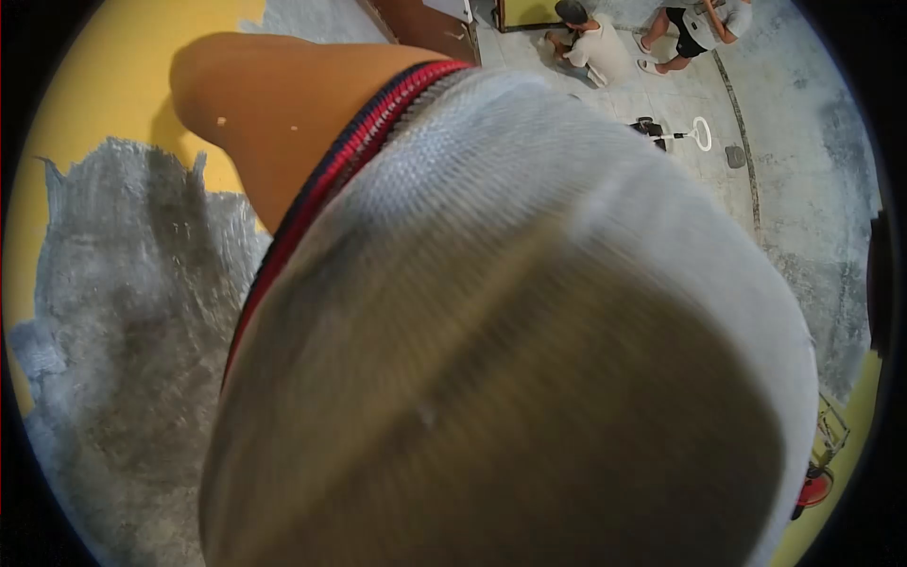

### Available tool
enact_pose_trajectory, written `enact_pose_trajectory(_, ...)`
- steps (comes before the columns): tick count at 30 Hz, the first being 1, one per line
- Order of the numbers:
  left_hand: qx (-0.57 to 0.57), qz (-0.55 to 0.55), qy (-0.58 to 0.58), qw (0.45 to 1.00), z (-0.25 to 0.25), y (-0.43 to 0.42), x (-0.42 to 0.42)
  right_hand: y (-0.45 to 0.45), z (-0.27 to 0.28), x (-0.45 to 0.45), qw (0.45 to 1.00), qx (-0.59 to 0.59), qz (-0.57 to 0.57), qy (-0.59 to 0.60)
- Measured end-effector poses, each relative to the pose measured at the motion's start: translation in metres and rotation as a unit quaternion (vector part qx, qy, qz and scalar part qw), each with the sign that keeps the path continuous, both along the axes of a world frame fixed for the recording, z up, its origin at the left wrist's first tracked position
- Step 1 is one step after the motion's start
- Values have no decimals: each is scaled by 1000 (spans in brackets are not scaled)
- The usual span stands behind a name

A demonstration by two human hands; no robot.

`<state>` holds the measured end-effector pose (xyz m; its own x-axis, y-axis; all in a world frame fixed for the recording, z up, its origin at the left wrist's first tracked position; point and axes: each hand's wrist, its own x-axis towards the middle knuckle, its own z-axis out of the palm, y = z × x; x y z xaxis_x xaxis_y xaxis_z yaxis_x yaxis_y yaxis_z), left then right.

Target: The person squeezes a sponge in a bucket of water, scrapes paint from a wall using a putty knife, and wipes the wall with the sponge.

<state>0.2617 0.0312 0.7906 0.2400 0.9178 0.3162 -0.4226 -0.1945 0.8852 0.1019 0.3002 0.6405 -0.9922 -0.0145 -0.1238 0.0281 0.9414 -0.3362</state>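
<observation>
Firstly, grey coating (pixel 104 274): one ragged patch, left, on a yellow surface (pixel 104 85); seemingly thin, streaked, perhaps damp, likely soft and easily smeared. No gripping edge; best met flat, with light, even pressure. Next, bare arm (pixel 302 104), bent, left, beside the patch. Pale knit sleeve (pixel 529 283), red-and-dark trim, centre, near, covering most of the view. Hands: out of sight; whether spread, closed or pinching, cannot tell. Far right: crouching person (pixel 605 52), standing person (pixel 694 30), white ring (pixel 708 134).
</observation>
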Motion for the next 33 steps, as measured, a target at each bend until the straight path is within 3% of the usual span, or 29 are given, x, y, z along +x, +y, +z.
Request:
enact_pose_trajectory(6, 0, -5, -8, 1000, 5, -12, 11, -7, -71, 58, 992, -29, -35, -115)
enact_pose_trajectory(12, 6, 1, -23, 1000, 10, -32, 8, -15, -73, 38, 990, -15, -33, -139)
enact_pose_trajectory(16, 36, -3, -35, 999, 20, -61, -8, -16, -39, -18, 994, 24, -24, -105)
enact_pose_trajectory(18, 41, 5, -37, 998, 34, -56, 35, -5, -6, -22, 996, 40, -11, -73)
enact_pose_trajectory(27, 99, -36, -27, 994, 50, -57, 48, 21, 132, -139, 987, 152, -50, -15)
enact_pose_trajectory(33, 113, -44, -4, 993, 39, -48, 41, 66, 163, -173, 968, 225, -98, -43)
